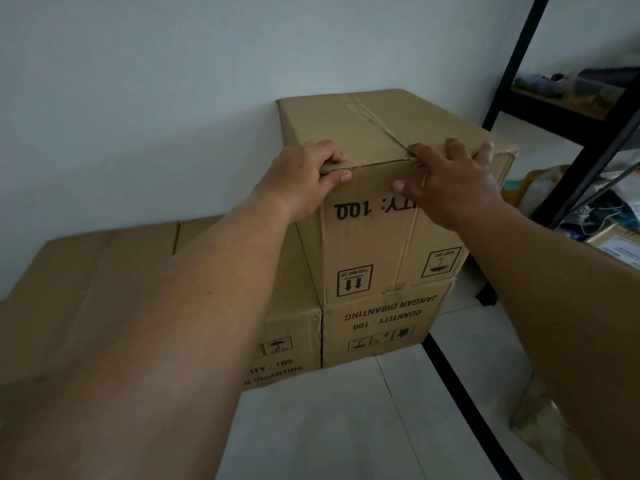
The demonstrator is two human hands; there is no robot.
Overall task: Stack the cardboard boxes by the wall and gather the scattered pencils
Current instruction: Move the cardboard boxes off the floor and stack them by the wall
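Gripping the near upper edge of the top box [381, 244], left hand [304, 174] curled over its corner and right hand [450, 178] clamped beside the tape seam, you seem to be squaring it on the lower box [377, 323] against the wall [173, 98], with no pencils in sight.

The person's left forearm [180, 306] and right forearm [554, 289] are bare along all their visible length. 1 small dark speck marks the upper side of the left forearm. The left hand [304, 178] and right hand [453, 181] are bare too. Each of the 2 thumbs ends in a short, pale, trimmed nail.
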